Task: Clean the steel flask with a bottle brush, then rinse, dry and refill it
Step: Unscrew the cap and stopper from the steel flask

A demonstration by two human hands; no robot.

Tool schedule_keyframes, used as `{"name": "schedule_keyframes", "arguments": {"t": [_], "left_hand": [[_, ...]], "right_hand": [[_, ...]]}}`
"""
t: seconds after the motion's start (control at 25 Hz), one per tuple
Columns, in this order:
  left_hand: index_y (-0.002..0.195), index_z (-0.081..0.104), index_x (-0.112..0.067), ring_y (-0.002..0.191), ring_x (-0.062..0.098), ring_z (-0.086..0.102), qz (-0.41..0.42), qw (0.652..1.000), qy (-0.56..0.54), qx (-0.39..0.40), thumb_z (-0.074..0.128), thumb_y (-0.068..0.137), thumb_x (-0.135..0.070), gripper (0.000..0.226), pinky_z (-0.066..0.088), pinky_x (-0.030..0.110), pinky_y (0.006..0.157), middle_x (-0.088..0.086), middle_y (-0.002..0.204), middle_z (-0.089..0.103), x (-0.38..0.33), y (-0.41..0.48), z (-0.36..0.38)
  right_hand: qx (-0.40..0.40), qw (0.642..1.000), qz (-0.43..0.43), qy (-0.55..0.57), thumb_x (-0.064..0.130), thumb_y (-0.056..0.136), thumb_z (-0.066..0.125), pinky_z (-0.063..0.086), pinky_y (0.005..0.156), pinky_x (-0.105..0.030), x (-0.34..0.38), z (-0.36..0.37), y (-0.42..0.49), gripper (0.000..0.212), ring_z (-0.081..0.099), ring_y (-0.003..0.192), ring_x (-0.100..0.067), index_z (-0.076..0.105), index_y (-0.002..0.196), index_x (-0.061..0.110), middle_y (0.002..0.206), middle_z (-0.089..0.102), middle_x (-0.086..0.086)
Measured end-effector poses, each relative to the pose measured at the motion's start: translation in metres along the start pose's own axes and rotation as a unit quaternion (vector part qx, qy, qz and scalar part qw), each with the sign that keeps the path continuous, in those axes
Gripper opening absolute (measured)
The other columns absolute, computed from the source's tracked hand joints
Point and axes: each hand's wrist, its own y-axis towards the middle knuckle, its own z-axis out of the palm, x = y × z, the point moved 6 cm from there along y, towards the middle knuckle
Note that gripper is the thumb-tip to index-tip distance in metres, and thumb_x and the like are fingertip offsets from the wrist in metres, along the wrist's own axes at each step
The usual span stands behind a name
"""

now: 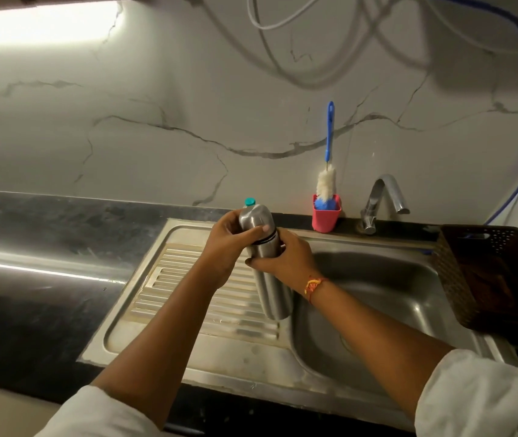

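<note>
The flask [271, 294] is held in the air over the sink [377, 291], above the line where the ribbed drainboard [188, 294] meets the basin. Both hands grip it. The left hand [227, 239] wraps the domed upper part, its thumb lying across the steel just above the dark seam ring. The right hand [286, 257] closes round the body just below that ring. The long axis is tilted. The teal cap [250, 202] points up and away, toward the wall behind the sink and slightly left, while the base hangs lower and nearer the person. The cap looks in place, so the flask is probably not open yet. One hand on each side of the seam suits twisting the top off. Being steel, the flask should be stiff and safe to squeeze hard. Its smooth polished wall will likely turn slippery once wet or soapy, so the body is best held with a full wrap of the fingers, not a pinch. Its weight cannot be read here, and it may hold liquid. A drop onto the sink would probably dent it, not break it. The brush [327, 181] stands untouched in a pink cup [326, 219] on the sink's back edge, beside the tap [380, 200].
</note>
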Motion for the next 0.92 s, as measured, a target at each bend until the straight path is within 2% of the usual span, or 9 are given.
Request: {"name": "schedule_keyframes", "arguments": {"t": [0.28,0.44,0.56,0.68,0.76,0.84,0.92], "left_hand": [[0.116,0.065,-0.012,0.098,0.021,0.074,0.023,0.997,-0.015,-0.077,0.09,0.067,-0.042,0.063,0.06,0.029,0.084,0.009,0.108,0.074,0.002,0.001,-0.03],[0.121,0.057,-0.013,0.105,0.021,0.071,0.013,0.991,-0.076,-0.109,0.085,0.064,-0.053,0.075,0.059,0.034,0.092,0.01,0.117,0.069,-0.007,0.005,-0.05],[0.124,0.057,-0.01,0.109,0.023,0.072,-0.001,0.988,-0.124,-0.087,0.081,0.075,-0.047,0.066,0.058,0.035,0.096,0.013,0.121,0.069,-0.004,0.009,-0.066],[0.124,0.059,-0.009,0.116,0.027,0.068,-0.029,0.98,-0.167,-0.101,0.075,0.089,-0.038,0.049,0.054,0.039,0.103,0.013,0.121,0.068,0.017,0.016,-0.089],[0.123,0.058,-0.009,0.114,0.027,0.065,-0.056,0.985,-0.111,-0.123,0.079,0.087,-0.041,0.052,0.053,0.04,0.103,0.015,0.121,0.066,0.041,0.02,-0.111],[0.126,0.056,-0.009,0.105,0.024,0.065,-0.097,0.986,-0.004,-0.137,0.087,0.078,-0.042,0.066,0.055,0.034,0.09,0.015,0.12,0.066,0.07,0.019,-0.129],[0.126,0.054,-0.011,0.098,0.021,0.065,-0.132,0.977,0.08,-0.146,0.092,0.074,-0.032,0.068,0.051,0.026,0.075,0.011,0.116,0.065,0.097,0.014,-0.144]], "right_hand": [[-0.016,0.999,-0.027,-0.02,0.044,0.062,0.09,0.057,0.078,-0.022,0.013,0.025,0.005,0.057,0.065,0.089,-0.006,0.061,0.109,0.03,0.1,0.068,0.013],[-0.022,0.999,-0.032,-0.024,0.045,0.062,0.089,0.057,0.083,-0.027,0.016,0.038,0.004,0.06,0.065,0.093,-0.009,0.061,0.112,0.029,0.105,0.068,0.01],[-0.026,0.999,-0.03,-0.025,0.048,0.061,0.089,0.057,0.084,-0.028,0.015,0.048,0.004,0.061,0.064,0.094,-0.008,0.06,0.113,0.032,0.105,0.067,0.013],[-0.024,0.999,-0.03,-0.035,0.048,0.06,0.089,0.057,0.086,-0.029,0.015,0.057,0.004,0.061,0.062,0.096,-0.007,0.06,0.113,0.034,0.107,0.066,0.014],[-0.021,0.999,-0.025,-0.043,0.044,0.061,0.09,0.055,0.086,-0.027,0.015,0.06,0.002,0.061,0.061,0.097,-0.006,0.06,0.112,0.032,0.107,0.065,0.013],[-0.017,0.999,-0.017,-0.035,0.041,0.061,0.091,0.052,0.085,-0.024,0.015,0.062,0.0,0.059,0.06,0.096,-0.003,0.061,0.111,0.031,0.105,0.064,0.015],[-0.018,0.999,-0.012,-0.029,0.04,0.061,0.091,0.051,0.082,-0.021,0.014,0.064,-0.002,0.056,0.06,0.094,-0.001,0.062,0.108,0.032,0.101,0.064,0.017]]}}
